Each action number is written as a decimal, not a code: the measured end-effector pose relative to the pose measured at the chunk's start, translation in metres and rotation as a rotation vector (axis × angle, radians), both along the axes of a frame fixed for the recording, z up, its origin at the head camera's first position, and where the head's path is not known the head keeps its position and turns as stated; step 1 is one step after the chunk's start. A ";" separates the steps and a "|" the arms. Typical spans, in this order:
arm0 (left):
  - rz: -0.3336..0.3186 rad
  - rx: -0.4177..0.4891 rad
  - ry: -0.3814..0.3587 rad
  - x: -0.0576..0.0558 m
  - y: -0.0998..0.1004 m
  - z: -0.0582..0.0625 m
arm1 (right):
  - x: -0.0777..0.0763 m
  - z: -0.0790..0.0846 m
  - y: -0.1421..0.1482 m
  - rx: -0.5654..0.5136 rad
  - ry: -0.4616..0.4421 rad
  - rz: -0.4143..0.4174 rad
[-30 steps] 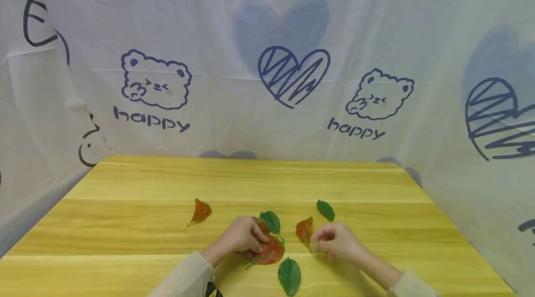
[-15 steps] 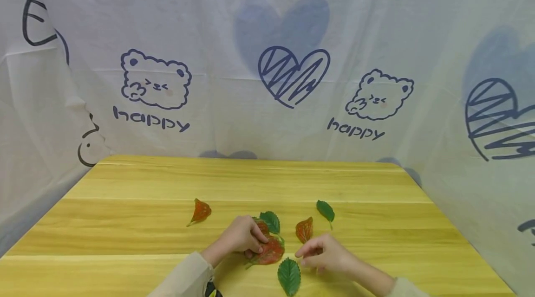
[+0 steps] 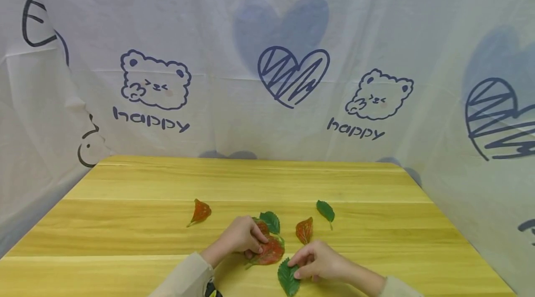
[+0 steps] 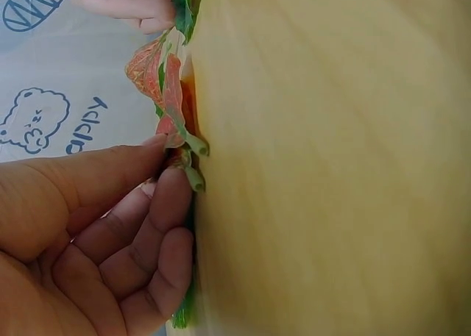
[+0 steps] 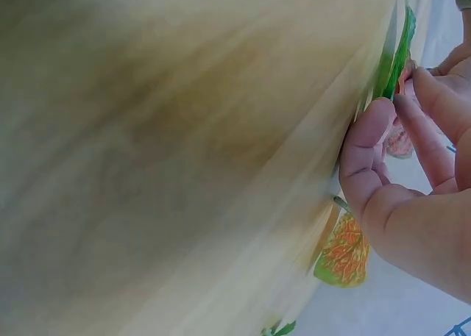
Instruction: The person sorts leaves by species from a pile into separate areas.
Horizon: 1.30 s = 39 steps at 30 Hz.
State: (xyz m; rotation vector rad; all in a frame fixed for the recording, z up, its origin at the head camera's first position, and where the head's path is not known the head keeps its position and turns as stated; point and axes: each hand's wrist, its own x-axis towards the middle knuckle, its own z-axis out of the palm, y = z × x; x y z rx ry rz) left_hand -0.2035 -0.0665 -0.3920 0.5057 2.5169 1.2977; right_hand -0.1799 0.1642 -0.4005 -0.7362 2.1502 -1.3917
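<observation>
With thumb and forefinger my left hand pinches a broad red leaf close over the table. Another red leaf and a serrated green leaf lie just beyond, partly covered by that hand and the front leaf. In the left wrist view two pale stem ends poke out beside the fingertips. My right hand pinches the edge of a toothed green leaf at the front; the right wrist view has this green leaf standing edge-on at the fingertips.
A red leaf lies just beyond the right hand, with a small green leaf behind it. Farther left lies a curled red leaf. The yellow wooden table ends at a printed cloth.
My right hand has moved left and toward me, away from the right-hand red leaf, and now takes hold of the front green leaf. The left hand stays put.
</observation>
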 end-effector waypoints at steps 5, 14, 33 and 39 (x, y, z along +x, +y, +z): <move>0.004 0.000 -0.013 0.001 0.001 0.001 | 0.001 0.002 -0.004 0.031 0.058 0.027; 0.000 -0.006 -0.026 0.003 0.003 0.004 | 0.001 0.002 -0.008 0.098 0.122 0.017; -0.045 0.028 0.000 -0.006 -0.005 0.028 | 0.000 0.000 -0.007 0.104 0.117 0.014; -0.016 0.060 0.071 -0.011 -0.007 0.032 | 0.000 0.000 -0.007 0.109 0.100 0.010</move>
